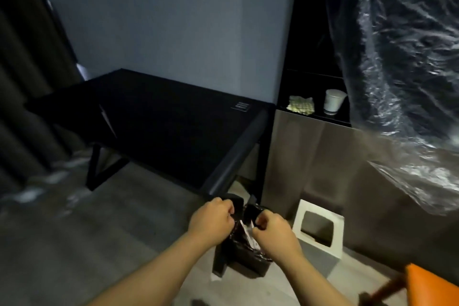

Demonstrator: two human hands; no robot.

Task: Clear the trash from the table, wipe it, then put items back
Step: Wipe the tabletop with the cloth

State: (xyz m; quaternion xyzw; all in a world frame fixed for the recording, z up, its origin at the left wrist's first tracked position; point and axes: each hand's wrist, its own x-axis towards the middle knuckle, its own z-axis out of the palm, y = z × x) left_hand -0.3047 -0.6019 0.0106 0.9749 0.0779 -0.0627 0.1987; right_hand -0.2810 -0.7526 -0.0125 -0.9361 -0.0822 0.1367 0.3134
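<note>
Left hand (211,218): fingers curled tight on the bin bag (249,213) edge.
Right hand (273,231): pinches the opposite edge.
Bin bag: inside black bin (248,263), on floor beside the table (173,119) corner.

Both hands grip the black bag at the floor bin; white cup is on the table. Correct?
One error: the white cup stands on the shelf right of the table, not on it; the head view shows this. The left hand and right hand do grip the black bag at the floor bin.
</note>
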